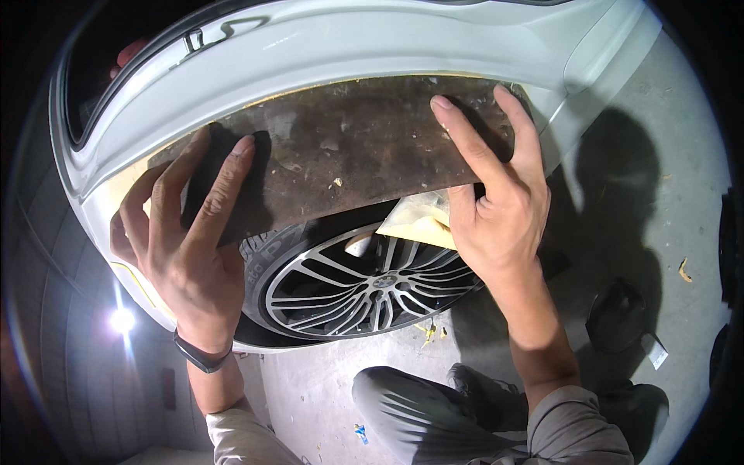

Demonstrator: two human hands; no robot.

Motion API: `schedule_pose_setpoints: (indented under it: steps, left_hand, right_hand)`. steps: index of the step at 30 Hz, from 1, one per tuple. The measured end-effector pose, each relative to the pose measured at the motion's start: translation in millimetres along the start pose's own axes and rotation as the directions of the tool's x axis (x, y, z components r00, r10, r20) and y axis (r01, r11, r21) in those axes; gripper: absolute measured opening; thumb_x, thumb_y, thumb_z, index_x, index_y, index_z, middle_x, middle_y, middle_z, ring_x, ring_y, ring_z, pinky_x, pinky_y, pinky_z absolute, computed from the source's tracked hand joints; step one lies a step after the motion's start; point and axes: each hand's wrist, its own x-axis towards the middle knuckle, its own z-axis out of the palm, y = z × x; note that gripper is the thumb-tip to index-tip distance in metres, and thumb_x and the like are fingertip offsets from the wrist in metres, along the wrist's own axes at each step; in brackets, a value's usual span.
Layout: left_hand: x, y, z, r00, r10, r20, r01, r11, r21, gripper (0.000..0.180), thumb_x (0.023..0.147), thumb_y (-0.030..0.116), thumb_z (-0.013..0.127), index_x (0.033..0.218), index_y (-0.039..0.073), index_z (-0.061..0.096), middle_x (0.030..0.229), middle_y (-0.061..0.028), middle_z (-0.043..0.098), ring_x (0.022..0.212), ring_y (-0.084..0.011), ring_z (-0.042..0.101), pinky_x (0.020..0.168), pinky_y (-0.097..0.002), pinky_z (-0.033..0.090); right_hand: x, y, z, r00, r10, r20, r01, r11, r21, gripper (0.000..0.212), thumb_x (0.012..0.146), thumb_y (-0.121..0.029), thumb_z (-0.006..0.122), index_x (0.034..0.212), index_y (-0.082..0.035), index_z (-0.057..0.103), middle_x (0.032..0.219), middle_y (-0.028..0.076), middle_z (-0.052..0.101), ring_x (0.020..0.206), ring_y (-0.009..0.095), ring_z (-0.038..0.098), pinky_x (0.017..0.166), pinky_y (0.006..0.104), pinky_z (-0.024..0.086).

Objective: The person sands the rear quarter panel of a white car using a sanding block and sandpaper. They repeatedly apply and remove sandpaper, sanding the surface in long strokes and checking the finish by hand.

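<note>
A stiff brown sheet [341, 155], dirty and speckled, lies over the wheel arch of a white car [325, 54]. My left hand [186, 232] presses flat on the sheet's left end, fingers spread. My right hand [496, 194] grips the sheet's right end, fingers on top and thumb under its lower edge. Below the sheet shows a tyre with a multi-spoke alloy wheel [372, 283]. A strip of cream masking paper [418, 221] hangs by my right thumb.
I crouch on a grey concrete floor [643, 155]; my knee [403, 411] is in front of the wheel. Dark round objects [616, 314] lie on the floor at the right. A bright lamp reflection [122, 319] shows on the car's body at lower left.
</note>
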Motion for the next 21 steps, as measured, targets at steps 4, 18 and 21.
schedule_pose_setpoints:
  steps: [4,18,21]
  left_hand:
    - [-4.8,1.3,-1.4,0.998,-0.029,0.049,0.027,0.999,0.037,0.091,0.062,-0.007,0.063,0.137,0.042,0.077,0.141,0.0083,0.071,0.119,-0.0236,0.059,0.114,-0.0424,0.034]
    - [-51.9,36.9,-6.4,0.99,-0.062,0.128,0.055,0.997,0.056,0.065,0.079,0.004,0.067,0.134,0.035,0.08,0.141,0.0013,0.073,0.112,-0.0212,0.059,0.112,-0.0431,0.033]
    - [-40.7,33.7,-19.9,0.992,-0.048,0.119,0.037,0.995,0.092,0.062,0.081,0.007,0.066,0.134,0.035,0.08,0.14,0.0011,0.073,0.116,-0.0218,0.06,0.115,-0.0444,0.03]
  right_hand:
    - [-5.2,5.6,6.9,0.999,-0.032,-0.033,0.033,0.998,0.047,0.08,0.074,0.003,0.076,0.142,-0.039,0.072,0.153,0.023,0.053,0.09,0.034,0.075,0.074,0.0419,0.063]
    - [-47.5,4.3,1.4,0.994,0.021,0.106,-0.029,0.996,0.079,0.086,0.067,0.011,0.066,0.141,-0.032,0.074,0.157,0.023,0.051,0.099,0.032,0.073,0.072,0.0379,0.061]
    - [-36.0,2.2,-6.3,0.999,-0.013,0.05,0.009,0.998,0.069,0.088,0.068,0.008,0.071,0.142,-0.039,0.072,0.158,0.022,0.05,0.089,0.03,0.077,0.067,0.0385,0.064]
